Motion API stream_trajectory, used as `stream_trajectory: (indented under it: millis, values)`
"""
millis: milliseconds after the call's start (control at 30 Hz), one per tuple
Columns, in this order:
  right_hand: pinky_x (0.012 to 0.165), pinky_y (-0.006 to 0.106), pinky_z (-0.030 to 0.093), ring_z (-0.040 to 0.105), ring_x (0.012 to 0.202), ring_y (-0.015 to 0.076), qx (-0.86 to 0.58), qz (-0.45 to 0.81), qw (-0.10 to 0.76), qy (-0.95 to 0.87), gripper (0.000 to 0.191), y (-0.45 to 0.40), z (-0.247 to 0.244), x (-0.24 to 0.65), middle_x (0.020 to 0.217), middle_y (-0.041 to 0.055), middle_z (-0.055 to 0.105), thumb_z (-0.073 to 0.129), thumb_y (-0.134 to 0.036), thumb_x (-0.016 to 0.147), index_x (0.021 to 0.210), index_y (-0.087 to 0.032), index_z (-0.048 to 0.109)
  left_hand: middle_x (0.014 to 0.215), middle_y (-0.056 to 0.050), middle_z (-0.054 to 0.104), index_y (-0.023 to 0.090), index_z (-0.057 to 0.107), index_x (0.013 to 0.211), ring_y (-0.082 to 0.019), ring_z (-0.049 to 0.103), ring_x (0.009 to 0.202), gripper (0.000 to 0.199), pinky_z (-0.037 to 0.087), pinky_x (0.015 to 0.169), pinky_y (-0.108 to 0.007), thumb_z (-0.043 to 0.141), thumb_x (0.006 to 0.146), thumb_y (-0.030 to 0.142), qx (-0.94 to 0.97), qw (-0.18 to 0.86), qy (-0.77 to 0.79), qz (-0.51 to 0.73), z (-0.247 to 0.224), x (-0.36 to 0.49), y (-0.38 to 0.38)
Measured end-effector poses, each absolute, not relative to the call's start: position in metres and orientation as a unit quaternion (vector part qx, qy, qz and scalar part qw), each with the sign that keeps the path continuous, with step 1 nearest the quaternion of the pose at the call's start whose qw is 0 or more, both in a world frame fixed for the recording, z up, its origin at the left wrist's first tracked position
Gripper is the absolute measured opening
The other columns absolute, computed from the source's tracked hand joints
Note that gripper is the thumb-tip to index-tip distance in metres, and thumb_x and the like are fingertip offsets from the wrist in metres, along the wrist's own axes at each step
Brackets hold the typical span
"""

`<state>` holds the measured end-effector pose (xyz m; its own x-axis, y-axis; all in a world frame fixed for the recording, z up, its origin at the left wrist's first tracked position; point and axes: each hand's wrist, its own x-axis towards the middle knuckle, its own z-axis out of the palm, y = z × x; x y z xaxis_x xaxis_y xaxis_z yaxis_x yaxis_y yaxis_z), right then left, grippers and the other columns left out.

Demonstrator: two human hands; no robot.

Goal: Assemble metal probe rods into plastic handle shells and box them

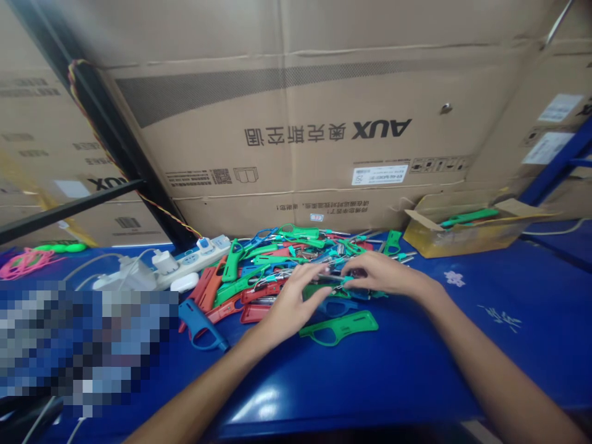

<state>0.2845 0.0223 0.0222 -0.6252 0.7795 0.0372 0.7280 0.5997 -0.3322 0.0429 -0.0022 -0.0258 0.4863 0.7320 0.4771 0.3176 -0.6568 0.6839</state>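
The left hand [296, 302] was positioned at the centre of the frame, over the near edge of a pile of coloured plastic handle parts and metal rods [259, 271]; its thumb and fingers were partly curled and spaced apart, and whether they gripped a part could not be determined. The right hand [377, 274], right of centre, was bent with thumb and forefinger close together at a small teal piece [346, 282]; a firm grip could not be confirmed. A green handle shell [354, 325] lay on the blue table [370, 388] just below the pile. A blue handle shell [198, 324] lay at lower left of centre. A taped open carton [462, 242] stood at right
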Motion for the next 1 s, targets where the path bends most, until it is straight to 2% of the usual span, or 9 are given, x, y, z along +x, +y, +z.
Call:
stream_trajectory:
  millis: [100,167,267,400,500,633,733,867,1000]
  values:
    - [0.065,0.027,0.041,0.065,0.077,0.0186,-0.409,0.126,0.106,-0.897,0.024,0.019,0.023,0.280,0.090,0.0063,0.075,0.063,-0.037,0.091,0.102,-0.018,0.074,0.146,-0.007,0.049,0.028,0.039,0.145,-0.023,0.045,0.134,0.057,0.037,0.111,-0.043,0.063,0.094,0.034,0.807,0.277,0.330,0.404,-0.024,0.040,-0.001]
    - [0.066,0.027,0.041,0.065,0.078,0.0182,-0.400,0.122,0.123,-0.900,0.024,0.017,0.025,0.277,0.090,0.0061,0.075,0.062,-0.036,0.091,0.102,-0.018,0.074,0.146,-0.008,0.049,0.029,0.036,0.147,-0.024,0.044,0.134,0.059,0.031,0.114,-0.047,0.062,0.095,0.032,0.841,0.208,0.324,0.381,-0.022,0.038,0.000]
    - [0.065,0.027,0.041,0.064,0.076,0.0169,-0.382,0.131,0.148,-0.903,0.024,0.014,0.028,0.275,0.089,0.0054,0.073,0.062,-0.035,0.092,0.103,-0.018,0.074,0.138,-0.007,0.056,0.026,0.041,0.143,-0.024,0.048,0.128,0.050,0.024,0.115,-0.050,0.060,0.096,0.028,0.879,0.070,0.320,0.347,-0.018,0.034,0.001]
    - [0.064,0.026,0.039,0.061,0.072,0.0149,-0.358,0.159,0.187,-0.901,0.024,0.012,0.031,0.275,0.085,0.0037,0.072,0.062,-0.037,0.092,0.101,-0.018,0.074,0.121,-0.005,0.066,0.021,0.058,0.124,-0.021,0.056,0.112,0.028,0.035,0.104,-0.044,0.057,0.098,0.031,0.883,-0.001,0.319,0.346,-0.011,0.025,0.007]
    - [0.064,0.026,0.039,0.059,0.071,0.0145,-0.343,0.187,0.211,-0.896,0.026,0.010,0.033,0.274,0.083,0.0030,0.071,0.061,-0.040,0.092,0.100,-0.019,0.074,0.108,-0.003,0.070,0.022,0.064,0.114,-0.020,0.058,0.103,0.018,0.039,0.094,-0.039,0.053,0.100,0.029,0.894,-0.003,0.293,0.339,-0.007,0.017,0.013]
    - [0.062,0.026,0.038,0.056,0.069,0.0136,-0.333,0.223,0.236,-0.885,0.028,0.005,0.036,0.272,0.079,0.0026,0.068,0.061,-0.041,0.093,0.097,-0.018,0.075,0.107,-0.004,0.069,0.021,0.063,0.115,-0.021,0.059,0.103,0.021,0.039,0.094,-0.039,0.058,0.098,0.031,0.901,0.000,0.261,0.347,-0.005,0.012,0.017]
    - [0.060,0.026,0.038,0.054,0.066,0.0128,-0.336,0.255,0.261,-0.868,0.031,0.003,0.039,0.271,0.076,0.0022,0.067,0.059,-0.043,0.093,0.095,-0.018,0.075,0.104,-0.004,0.070,0.021,0.063,0.116,-0.019,0.061,0.097,0.019,0.040,0.091,-0.037,0.055,0.099,0.026,0.892,-0.006,0.248,0.379,-0.004,0.011,0.017]
    - [0.060,0.027,0.038,0.053,0.067,0.0137,-0.363,0.281,0.335,-0.823,0.039,0.006,0.040,0.275,0.082,0.0031,0.068,0.053,-0.052,0.094,0.105,-0.020,0.074,0.101,-0.003,0.071,0.022,0.064,0.115,-0.018,0.062,0.091,0.018,0.041,0.088,-0.036,0.054,0.099,0.021,0.862,-0.010,0.258,0.437,-0.001,0.008,0.015]
    - [0.057,0.028,0.038,0.049,0.063,0.0134,-0.375,0.305,0.418,-0.769,0.047,0.008,0.037,0.276,0.075,-0.0001,0.059,0.067,-0.056,0.082,0.116,-0.024,0.068,0.096,-0.004,0.072,0.022,0.066,0.114,-0.020,0.061,0.090,0.019,0.043,0.086,-0.036,0.054,0.100,0.026,0.815,0.040,0.312,0.487,0.001,0.008,0.013]
